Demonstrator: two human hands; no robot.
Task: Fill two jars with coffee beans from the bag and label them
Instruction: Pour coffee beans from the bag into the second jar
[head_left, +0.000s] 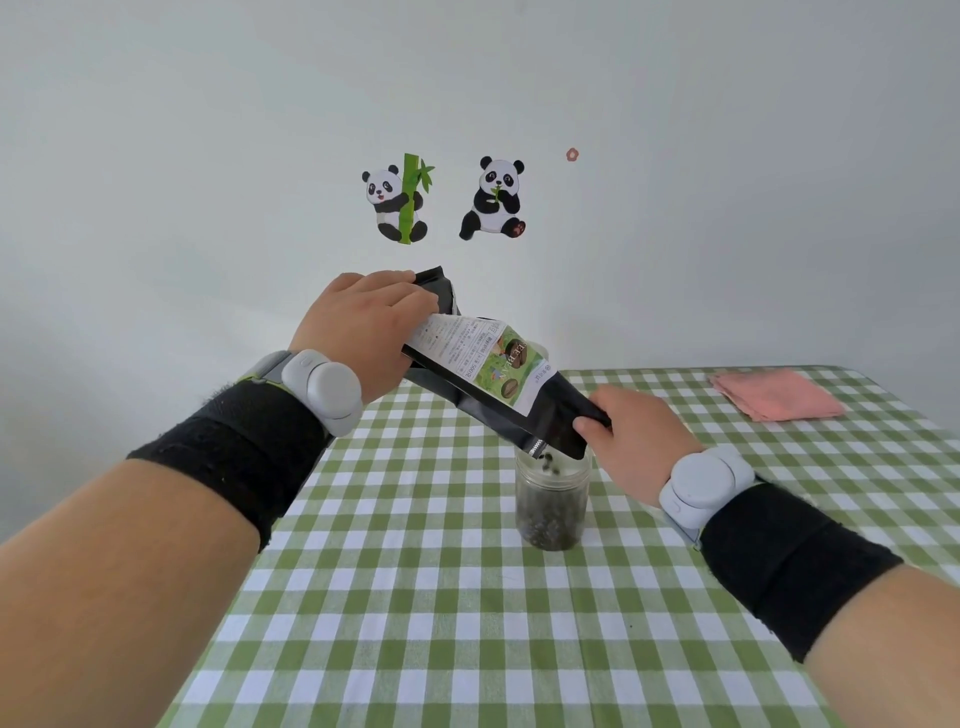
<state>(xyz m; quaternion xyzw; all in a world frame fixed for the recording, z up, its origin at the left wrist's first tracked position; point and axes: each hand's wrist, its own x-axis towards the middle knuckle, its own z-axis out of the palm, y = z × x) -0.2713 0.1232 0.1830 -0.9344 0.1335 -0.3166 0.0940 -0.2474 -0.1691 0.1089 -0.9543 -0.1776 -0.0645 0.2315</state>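
Observation:
A black coffee bag (498, 384) with a white and green label is tilted mouth-down over a clear glass jar (552, 506). My left hand (363, 332) grips the bag's raised bottom end. My right hand (631, 441) pinches the lower corner by the open mouth. A few dark beans are falling from the mouth into the jar, which stands upright on the table and is more than half full of beans. Part of a pale object shows behind the bag; I cannot tell what it is.
The table (415, 623) has a green and white checked cloth. A folded pink cloth (776, 395) lies at the far right. A plain wall with panda stickers (447, 202) stands behind the table's far edge.

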